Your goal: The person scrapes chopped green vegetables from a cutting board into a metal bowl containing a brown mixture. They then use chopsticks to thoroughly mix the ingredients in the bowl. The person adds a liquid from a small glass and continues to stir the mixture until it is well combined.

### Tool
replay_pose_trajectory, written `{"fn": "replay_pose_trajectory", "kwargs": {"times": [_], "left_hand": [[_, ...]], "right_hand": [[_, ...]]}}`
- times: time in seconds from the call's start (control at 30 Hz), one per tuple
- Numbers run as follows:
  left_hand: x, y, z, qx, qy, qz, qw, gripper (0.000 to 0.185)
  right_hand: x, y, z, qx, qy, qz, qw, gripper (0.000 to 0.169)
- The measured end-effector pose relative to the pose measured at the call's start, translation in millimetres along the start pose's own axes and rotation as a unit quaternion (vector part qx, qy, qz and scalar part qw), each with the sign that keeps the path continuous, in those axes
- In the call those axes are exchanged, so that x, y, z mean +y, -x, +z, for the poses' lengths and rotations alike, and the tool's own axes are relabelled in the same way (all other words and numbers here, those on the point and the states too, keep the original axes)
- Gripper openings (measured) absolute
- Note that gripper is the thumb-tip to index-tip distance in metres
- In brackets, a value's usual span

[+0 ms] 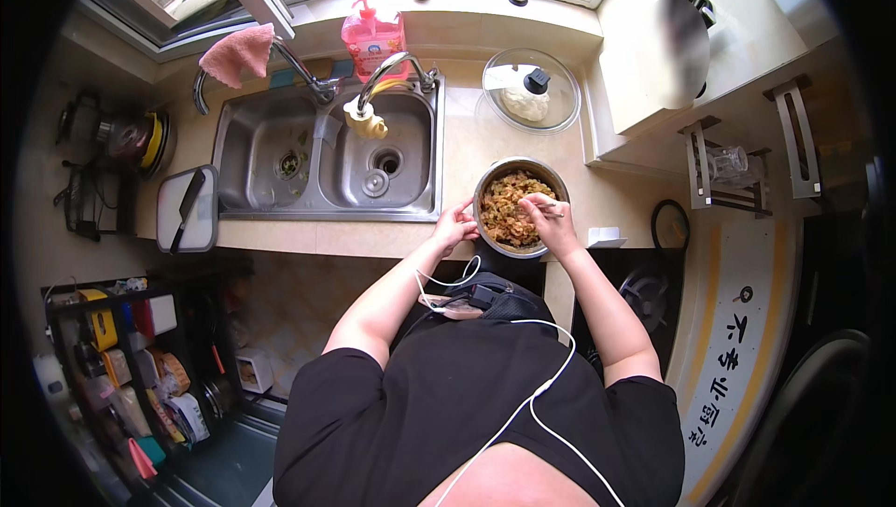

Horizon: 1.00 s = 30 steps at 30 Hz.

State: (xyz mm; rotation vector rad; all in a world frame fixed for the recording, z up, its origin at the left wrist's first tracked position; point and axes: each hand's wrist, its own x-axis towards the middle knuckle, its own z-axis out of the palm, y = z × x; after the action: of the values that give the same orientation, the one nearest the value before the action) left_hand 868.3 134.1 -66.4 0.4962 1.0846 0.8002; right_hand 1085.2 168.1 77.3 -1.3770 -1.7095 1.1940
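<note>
A round metal bowl [482,185] stands near the counter's front edge. It holds a chopped, brownish filling mixture [507,209] with green and orange bits. My left hand [458,227] steadies the bowl from its left side, thumb and fingers against the outer wall. Over the right part of the mixture, my right hand [551,227] grips chopsticks [554,211]; their back ends stick out to the right, and their tips are hidden by the hand or the filling. Behind the bowl, a glass lid [565,104] with a black knob covers pale dough [525,106].
Left of the bowl is a double steel sink [439,157] with faucets [402,59] over it. A knife [187,206] lies on a cutting board [168,192] farther left. A gas burner [644,297] sits at right. A white cable [521,405] hangs over my front.
</note>
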Motion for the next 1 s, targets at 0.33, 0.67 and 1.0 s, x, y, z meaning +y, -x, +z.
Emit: {"fn": "replay_pose_trajectory", "kwargs": {"times": [0.33,0.67,1.0], "left_hand": [[10,10,0,0.008,0.011,-0.016,1.0,0.036],[-2,8,-17,-0.05,0.012,0.018,0.999,0.031],[15,10,-18,-0.105,0.035,-0.009,0.994,0.03]], "right_hand": [[-42,-82,66,0.084,0.238,-0.065,0.966,0.025],[-26,-20,108,-0.002,0.318,-0.161,0.934,0.022],[0,65,45,0.06,0.049,-0.036,0.996,0.014]]}}
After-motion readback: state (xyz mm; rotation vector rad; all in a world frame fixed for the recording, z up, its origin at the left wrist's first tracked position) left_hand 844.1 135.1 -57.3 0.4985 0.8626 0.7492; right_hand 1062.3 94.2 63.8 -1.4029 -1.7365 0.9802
